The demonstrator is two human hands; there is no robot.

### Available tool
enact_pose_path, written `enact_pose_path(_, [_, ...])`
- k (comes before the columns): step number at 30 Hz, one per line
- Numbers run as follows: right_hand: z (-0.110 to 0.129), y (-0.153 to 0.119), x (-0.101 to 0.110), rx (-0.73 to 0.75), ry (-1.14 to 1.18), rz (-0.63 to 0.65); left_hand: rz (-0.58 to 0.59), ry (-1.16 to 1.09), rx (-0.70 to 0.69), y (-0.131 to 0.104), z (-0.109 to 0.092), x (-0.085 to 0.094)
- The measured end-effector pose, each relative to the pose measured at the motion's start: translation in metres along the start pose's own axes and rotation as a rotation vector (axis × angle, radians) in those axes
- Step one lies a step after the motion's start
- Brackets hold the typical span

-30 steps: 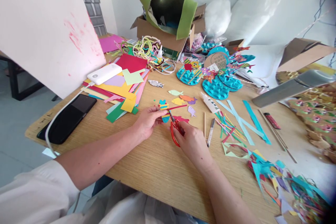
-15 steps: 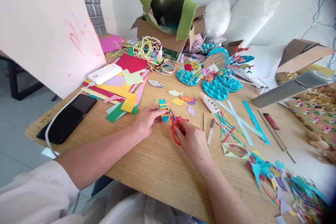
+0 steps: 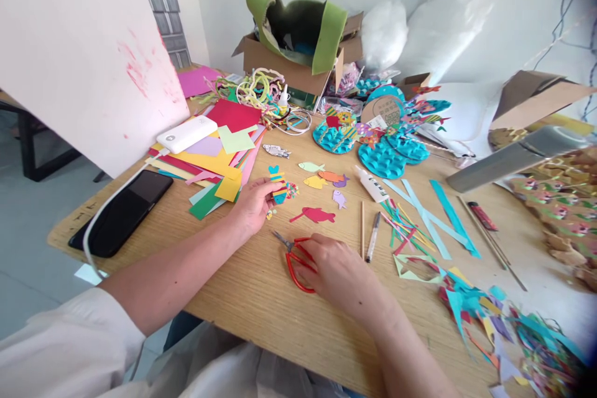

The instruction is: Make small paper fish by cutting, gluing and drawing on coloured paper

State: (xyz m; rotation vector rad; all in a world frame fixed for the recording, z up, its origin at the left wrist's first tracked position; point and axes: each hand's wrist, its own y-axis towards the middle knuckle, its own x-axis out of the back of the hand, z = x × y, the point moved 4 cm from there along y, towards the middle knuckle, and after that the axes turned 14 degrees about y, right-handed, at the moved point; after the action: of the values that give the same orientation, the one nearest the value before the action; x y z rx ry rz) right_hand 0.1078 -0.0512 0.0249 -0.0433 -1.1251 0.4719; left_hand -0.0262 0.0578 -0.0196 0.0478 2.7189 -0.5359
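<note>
Between the thumb and fingers of my left hand (image 3: 256,202) is a blue paper fish (image 3: 278,189) with yellow and red stripes. Small coloured paper bits (image 3: 291,190) lie right beside it. My right hand (image 3: 333,264) has its fingers on the red handles of a pair of scissors (image 3: 298,261), held low over the table with the blades pointing left. A red paper fish (image 3: 319,215) with a strip at one end lies beyond the scissors. Farther back are cut-out fish in green, orange, yellow (image 3: 316,182) and purple, plus a patterned grey one (image 3: 277,151).
Coloured paper sheets (image 3: 233,113), a white power bank (image 3: 187,133) and a black phone (image 3: 124,214) are at the left. To the right lie a glue bottle (image 3: 372,185), a pen (image 3: 374,237), paper strips and scraps (image 3: 494,317), and a grey flask (image 3: 517,158). Blue egg-tray crafts (image 3: 382,158) stand behind.
My left hand has moved slightly left with the striped fish, and the coloured bits now show. My right hand has drawn the scissors away, down and toward me, uncovering the red fish.
</note>
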Motion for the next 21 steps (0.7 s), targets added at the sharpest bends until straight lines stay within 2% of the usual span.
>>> enact_pose_path(2, [0.005, -0.004, -0.001, 0.049, 0.003, 0.04, -0.001, 0.001, 0.003, -0.001, 0.0, 0.0])
enact_pose_path(5, [0.007, -0.007, 0.003, 0.142, 0.022, 0.022, 0.005, -0.002, 0.0, -0.003, -0.002, -0.001])
enact_pose_path(9, [-0.005, 0.008, 0.022, 0.183, -0.035, -0.129, 0.034, 0.002, -0.011, -0.006, -0.003, -0.003])
enact_pose_path(12, [-0.017, 0.029, 0.034, 0.238, -0.264, -0.201, 0.042, 0.004, -0.01, -0.006, -0.004, -0.004])
enact_pose_path(16, [-0.021, 0.054, 0.029, 0.363, -0.525, -0.103, 0.022, 0.005, -0.017, -0.006, -0.005, -0.004])
enact_pose_path(21, [-0.015, 0.065, 0.018, 0.493, -0.629, -0.012, 0.053, 0.007, -0.019, -0.005, -0.004, -0.004])
